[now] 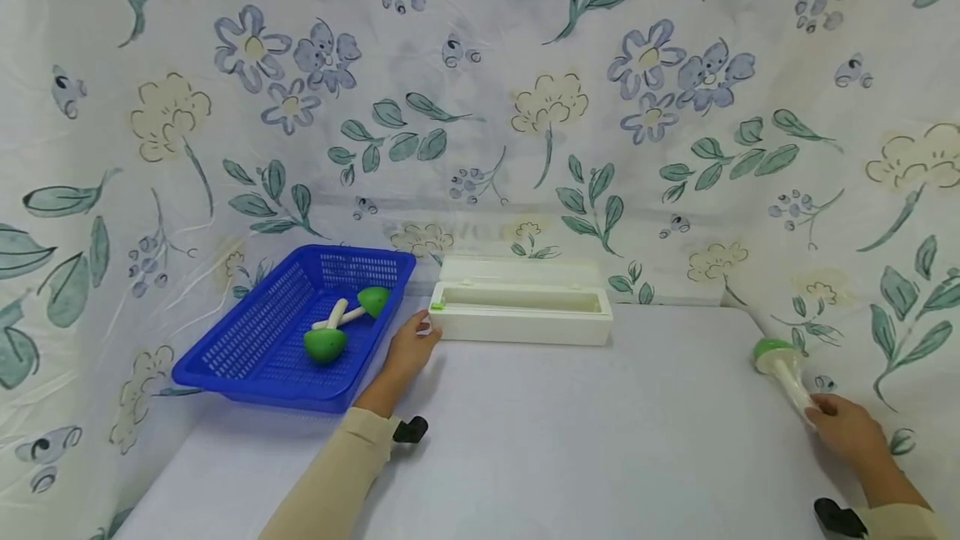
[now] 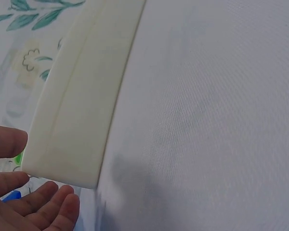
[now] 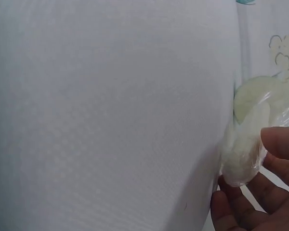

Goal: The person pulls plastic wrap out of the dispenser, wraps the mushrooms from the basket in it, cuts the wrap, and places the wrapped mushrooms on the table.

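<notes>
At the right edge of the table my right hand (image 1: 851,432) pinches a toy mushroom (image 1: 783,369) by its pale stem, with the green cap pointing away. Clear plastic wraps around the mushroom (image 3: 248,139) in the right wrist view. My left hand (image 1: 410,352) is at the left end of a long white box (image 1: 525,329), which stands with its lid (image 1: 517,269) raised at the back. Close by that end, the left thumb (image 2: 9,141) and loosely bent fingers (image 2: 43,199) spread around the corner. A small green tab marks the box's left corner.
Left of the box, a blue plastic basket (image 1: 247,392) holds two more green-capped mushrooms (image 1: 326,346). The white table (image 1: 600,440) meets a floral-patterned cloth (image 1: 480,107) behind and at the sides. A black wrist mount (image 1: 410,430) sticks out from the left sleeve.
</notes>
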`<state>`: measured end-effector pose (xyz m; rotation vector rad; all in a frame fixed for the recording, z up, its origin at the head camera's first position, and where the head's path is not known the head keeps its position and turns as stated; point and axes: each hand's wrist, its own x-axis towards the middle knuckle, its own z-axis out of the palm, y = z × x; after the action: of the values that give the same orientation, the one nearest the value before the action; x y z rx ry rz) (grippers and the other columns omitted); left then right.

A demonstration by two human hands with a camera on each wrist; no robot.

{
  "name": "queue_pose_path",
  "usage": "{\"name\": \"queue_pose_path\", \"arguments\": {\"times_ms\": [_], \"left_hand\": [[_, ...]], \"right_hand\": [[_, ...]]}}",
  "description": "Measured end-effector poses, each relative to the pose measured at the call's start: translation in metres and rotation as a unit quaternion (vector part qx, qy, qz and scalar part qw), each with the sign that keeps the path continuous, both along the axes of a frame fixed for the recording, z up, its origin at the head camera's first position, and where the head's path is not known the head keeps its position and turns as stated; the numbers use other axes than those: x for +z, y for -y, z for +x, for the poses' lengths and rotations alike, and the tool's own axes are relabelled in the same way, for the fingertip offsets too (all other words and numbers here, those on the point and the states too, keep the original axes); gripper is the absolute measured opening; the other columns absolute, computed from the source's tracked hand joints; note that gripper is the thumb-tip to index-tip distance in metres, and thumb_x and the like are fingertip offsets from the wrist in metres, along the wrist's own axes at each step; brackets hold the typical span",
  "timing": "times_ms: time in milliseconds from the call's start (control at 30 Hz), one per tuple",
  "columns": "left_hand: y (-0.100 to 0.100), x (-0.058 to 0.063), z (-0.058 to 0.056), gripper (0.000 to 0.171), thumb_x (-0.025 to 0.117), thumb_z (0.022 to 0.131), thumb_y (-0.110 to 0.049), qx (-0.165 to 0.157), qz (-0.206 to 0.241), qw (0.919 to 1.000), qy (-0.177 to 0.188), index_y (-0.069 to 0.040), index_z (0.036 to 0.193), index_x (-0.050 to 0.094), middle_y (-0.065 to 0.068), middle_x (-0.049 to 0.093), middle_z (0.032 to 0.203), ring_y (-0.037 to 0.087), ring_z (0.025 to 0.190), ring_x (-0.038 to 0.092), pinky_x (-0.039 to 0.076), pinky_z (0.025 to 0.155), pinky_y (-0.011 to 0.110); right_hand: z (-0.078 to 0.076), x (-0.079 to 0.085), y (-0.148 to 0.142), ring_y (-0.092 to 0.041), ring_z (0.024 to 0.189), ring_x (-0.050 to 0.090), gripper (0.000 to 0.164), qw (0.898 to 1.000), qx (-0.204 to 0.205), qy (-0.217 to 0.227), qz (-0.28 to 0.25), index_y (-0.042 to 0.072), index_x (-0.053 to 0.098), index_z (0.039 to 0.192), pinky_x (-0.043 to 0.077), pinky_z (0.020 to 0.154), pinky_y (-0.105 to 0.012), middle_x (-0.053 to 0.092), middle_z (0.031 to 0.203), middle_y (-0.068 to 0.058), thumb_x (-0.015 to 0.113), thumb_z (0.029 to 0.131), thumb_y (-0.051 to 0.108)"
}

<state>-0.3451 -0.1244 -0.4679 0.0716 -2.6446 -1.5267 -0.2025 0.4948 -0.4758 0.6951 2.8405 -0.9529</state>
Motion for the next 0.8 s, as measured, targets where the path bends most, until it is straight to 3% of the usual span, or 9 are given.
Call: {"name": "queue_pose_path", "arguments": {"times_ms": [133,267,400,633,800], "left_hand": [[0.001,0.002,0.004,0.057,0.058,0.097,-0.017,0.000,-0.002,1.0000,-0.003,0.001,0.147,0.036,0.026,0.049,0.135,0.041,0.120,0.051,0.043,0.095,0.052],[0.003,0.002,0.009,0.055,0.060,0.096,-0.016,-0.010,-0.005,0.9997,-0.021,0.003,0.144,0.040,0.027,0.051,0.133,0.041,0.117,0.053,0.045,0.093,0.051],[0.001,0.007,0.015,0.049,0.061,0.095,-0.015,-0.022,-0.018,0.9989,-0.036,0.003,0.139,0.046,0.027,0.052,0.132,0.041,0.116,0.054,0.045,0.093,0.051],[0.001,0.030,0.024,0.043,0.060,0.097,-0.018,-0.048,-0.054,0.9969,-0.031,-0.002,0.135,0.050,0.019,0.050,0.138,0.035,0.121,0.050,0.046,0.092,0.049],[0.005,0.043,0.021,0.039,0.060,0.097,-0.019,-0.074,-0.119,0.9889,-0.050,-0.002,0.132,0.053,0.019,0.052,0.135,0.035,0.121,0.051,0.047,0.091,0.049]], "right_hand": [[-0.002,0.002,0.005,-0.053,0.114,0.042,0.060,1.000,-0.009,0.014,-0.011,-0.016,0.032,0.137,0.041,0.088,-0.059,0.038,0.131,-0.040,0.056,0.097,0.021],[0.002,0.008,0.008,-0.055,0.116,0.040,0.064,1.000,0.021,0.001,0.005,-0.016,0.032,0.136,0.039,0.088,-0.061,0.036,0.134,-0.040,0.057,0.096,0.026],[0.003,0.013,0.014,-0.055,0.113,0.042,0.060,0.997,0.034,-0.059,0.040,-0.015,0.035,0.134,0.039,0.083,-0.060,0.039,0.132,-0.039,0.055,0.096,0.026],[0.000,0.024,0.039,-0.057,0.111,0.043,0.047,0.985,0.043,-0.155,0.065,-0.015,0.045,0.130,0.041,0.080,-0.061,0.043,0.126,-0.042,0.053,0.096,0.016],[-0.010,0.030,0.060,-0.056,0.109,0.046,0.039,0.975,0.072,-0.200,0.065,-0.012,0.051,0.125,0.043,0.078,-0.060,0.048,0.122,-0.041,0.055,0.096,0.014]]}}
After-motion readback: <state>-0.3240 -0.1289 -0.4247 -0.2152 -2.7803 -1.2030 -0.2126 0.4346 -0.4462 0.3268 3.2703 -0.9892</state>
